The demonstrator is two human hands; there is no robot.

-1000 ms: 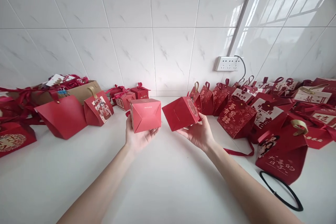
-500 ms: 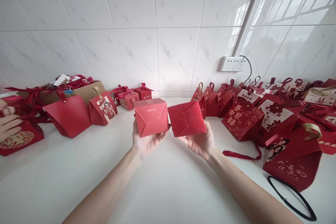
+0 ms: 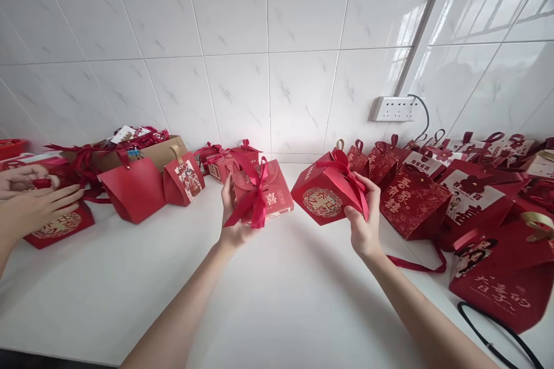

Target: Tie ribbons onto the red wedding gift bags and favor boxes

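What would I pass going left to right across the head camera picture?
Another person's hands, plain bag, picture bag, first box in the left hand, second box in the right hand, socket, black loop.

White table (image 3: 277, 311) with red bags (image 3: 132, 190), boxes (image 3: 220, 168)

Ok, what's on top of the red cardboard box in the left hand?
The red cardboard box held by the left hand carries a crimson fabric ribbon bow and pale printed lettering. The bow hides the surface beneath it.
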